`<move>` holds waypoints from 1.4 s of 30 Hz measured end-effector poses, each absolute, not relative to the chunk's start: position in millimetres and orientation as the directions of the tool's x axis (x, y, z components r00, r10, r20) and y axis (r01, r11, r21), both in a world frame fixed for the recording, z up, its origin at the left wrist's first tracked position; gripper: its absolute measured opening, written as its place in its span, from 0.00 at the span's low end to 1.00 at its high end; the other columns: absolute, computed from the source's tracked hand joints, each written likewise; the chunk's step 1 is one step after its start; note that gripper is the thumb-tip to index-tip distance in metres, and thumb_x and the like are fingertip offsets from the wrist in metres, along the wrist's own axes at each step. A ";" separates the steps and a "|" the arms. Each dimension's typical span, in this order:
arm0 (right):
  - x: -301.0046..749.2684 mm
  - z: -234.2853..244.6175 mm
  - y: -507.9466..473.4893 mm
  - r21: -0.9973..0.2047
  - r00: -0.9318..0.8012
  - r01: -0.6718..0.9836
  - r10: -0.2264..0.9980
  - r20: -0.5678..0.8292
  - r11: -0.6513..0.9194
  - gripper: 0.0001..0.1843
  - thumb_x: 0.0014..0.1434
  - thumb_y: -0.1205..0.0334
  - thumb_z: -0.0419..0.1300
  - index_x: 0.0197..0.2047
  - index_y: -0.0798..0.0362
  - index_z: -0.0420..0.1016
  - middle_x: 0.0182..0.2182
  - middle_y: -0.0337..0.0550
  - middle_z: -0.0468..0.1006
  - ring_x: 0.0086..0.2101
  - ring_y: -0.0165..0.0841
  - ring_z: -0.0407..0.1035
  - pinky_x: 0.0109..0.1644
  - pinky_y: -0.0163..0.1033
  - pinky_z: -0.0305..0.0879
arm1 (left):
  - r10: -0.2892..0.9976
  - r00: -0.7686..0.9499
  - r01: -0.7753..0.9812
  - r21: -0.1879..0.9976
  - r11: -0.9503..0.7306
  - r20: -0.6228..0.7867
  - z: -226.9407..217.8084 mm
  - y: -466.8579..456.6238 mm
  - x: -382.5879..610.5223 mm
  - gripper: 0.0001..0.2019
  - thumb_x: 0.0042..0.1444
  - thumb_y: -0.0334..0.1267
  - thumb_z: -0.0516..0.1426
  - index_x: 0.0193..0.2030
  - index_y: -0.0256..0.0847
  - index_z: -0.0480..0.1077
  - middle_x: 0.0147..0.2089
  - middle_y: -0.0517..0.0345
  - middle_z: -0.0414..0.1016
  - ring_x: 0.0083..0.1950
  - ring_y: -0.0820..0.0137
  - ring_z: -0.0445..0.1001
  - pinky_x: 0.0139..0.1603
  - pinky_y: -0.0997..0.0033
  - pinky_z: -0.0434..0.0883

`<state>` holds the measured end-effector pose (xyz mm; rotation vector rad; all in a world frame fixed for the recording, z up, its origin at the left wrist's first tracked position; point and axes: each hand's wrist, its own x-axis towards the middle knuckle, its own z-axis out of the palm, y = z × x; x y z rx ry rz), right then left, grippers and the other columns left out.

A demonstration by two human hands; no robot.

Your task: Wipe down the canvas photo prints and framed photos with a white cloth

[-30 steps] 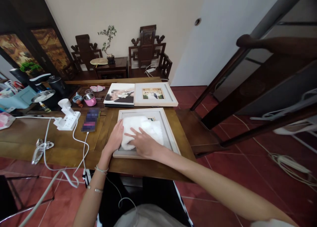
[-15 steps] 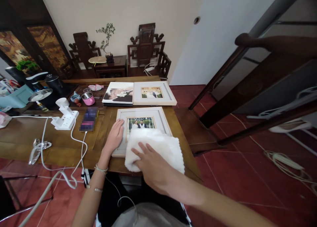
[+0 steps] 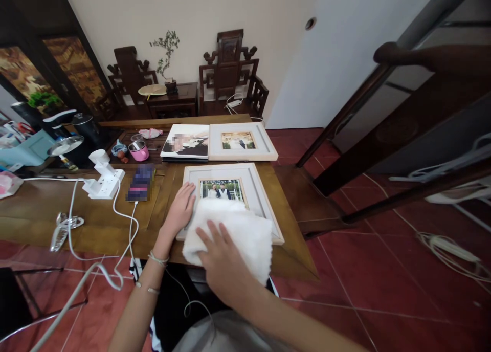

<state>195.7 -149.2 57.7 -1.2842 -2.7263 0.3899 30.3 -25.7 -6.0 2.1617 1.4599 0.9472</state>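
A framed photo (image 3: 264,202) with a pale wooden rim and a white mat lies on the table in front of me. My left hand (image 3: 181,206) rests along its left edge, fingers stretched over the rim. Pressed under my right hand (image 3: 219,255) is a fluffy white cloth (image 3: 251,234), which covers the lower part of the frame and hangs past its near edge. The fingers are spread over the cloth, with the thumb by its left side. The picture's upper part, with two people, shows above the cloth.
Behind lie another framed photo (image 3: 264,137) and a photo album (image 3: 184,146). To the left are a phone (image 3: 141,182), a white power strip (image 3: 107,183) with cables, a pink cup (image 3: 139,151) and a clear hair clip (image 3: 63,232). A dark wooden chair (image 3: 368,132) stands at the right.
My right hand has slid the white cloth left and slightly toward me, uncovering the frame's lower right corner. My left hand stays on the frame's left edge. The view has shifted slightly.
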 end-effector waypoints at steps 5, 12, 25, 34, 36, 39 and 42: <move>261.8 54.3 -154.0 -0.202 -0.561 0.813 0.828 -0.024 0.545 0.20 0.48 0.76 0.55 0.41 0.52 0.82 0.61 0.47 0.67 0.62 0.55 0.53 0.64 0.62 0.51 | 0.903 0.251 0.683 0.596 -0.421 0.350 -3.2 -27.7 33.0 0.21 0.65 0.39 0.46 0.60 0.34 0.64 0.64 0.42 0.65 0.69 0.61 0.56 0.69 0.52 0.54; 260.6 49.2 -155.6 -0.139 -0.567 0.810 0.821 0.059 0.570 0.17 0.51 0.74 0.57 0.40 0.51 0.82 0.62 0.48 0.65 0.62 0.59 0.53 0.63 0.65 0.51 | 0.911 0.250 0.687 0.603 -0.405 0.327 -4.7 -26.3 32.0 0.21 0.64 0.39 0.46 0.61 0.35 0.64 0.65 0.43 0.64 0.69 0.60 0.56 0.70 0.51 0.53; 222.4 37.5 -154.4 -0.202 -0.606 0.735 0.761 0.232 0.647 0.15 0.52 0.75 0.55 0.35 0.54 0.81 0.60 0.46 0.67 0.62 0.55 0.53 0.65 0.62 0.51 | 0.898 0.261 0.656 0.617 -0.434 0.354 -12.5 -20.7 26.0 0.22 0.61 0.30 0.43 0.60 0.37 0.64 0.64 0.45 0.65 0.69 0.62 0.56 0.70 0.50 0.53; 336.8 50.5 -167.8 -0.216 -0.485 0.837 0.864 0.133 0.503 0.25 0.40 0.79 0.47 0.32 0.50 0.80 0.61 0.38 0.66 0.65 0.42 0.48 0.67 0.59 0.50 | 0.902 0.252 0.647 0.633 -0.426 0.350 -15.2 -20.6 26.3 0.23 0.61 0.29 0.44 0.61 0.38 0.64 0.64 0.47 0.65 0.69 0.62 0.56 0.70 0.50 0.53; 342.4 51.1 -165.2 -0.191 -0.515 0.823 0.845 0.143 0.534 0.24 0.40 0.79 0.47 0.31 0.50 0.79 0.61 0.39 0.66 0.65 0.42 0.47 0.67 0.59 0.49 | 0.903 0.253 0.649 0.631 -0.425 0.348 -15.7 -20.5 26.1 0.23 0.61 0.29 0.44 0.61 0.38 0.64 0.64 0.47 0.65 0.69 0.62 0.56 0.70 0.49 0.53; 341.7 49.7 -150.3 -0.160 -0.532 0.819 0.833 0.150 0.552 0.26 0.42 0.80 0.46 0.35 0.52 0.79 0.61 0.41 0.66 0.65 0.44 0.48 0.67 0.60 0.51 | 0.900 0.258 0.652 0.624 -0.431 0.352 -16.0 -20.5 25.7 0.22 0.61 0.29 0.44 0.60 0.38 0.64 0.64 0.47 0.65 0.69 0.62 0.56 0.70 0.49 0.53; 338.7 50.6 -116.4 -0.160 -0.526 0.824 0.839 0.135 0.543 0.27 0.44 0.80 0.46 0.39 0.53 0.80 0.61 0.43 0.66 0.65 0.45 0.48 0.66 0.59 0.51 | 0.895 0.265 0.654 0.616 -0.440 0.358 -15.8 -20.6 25.4 0.22 0.61 0.29 0.44 0.60 0.38 0.64 0.64 0.47 0.65 0.69 0.62 0.56 0.70 0.50 0.53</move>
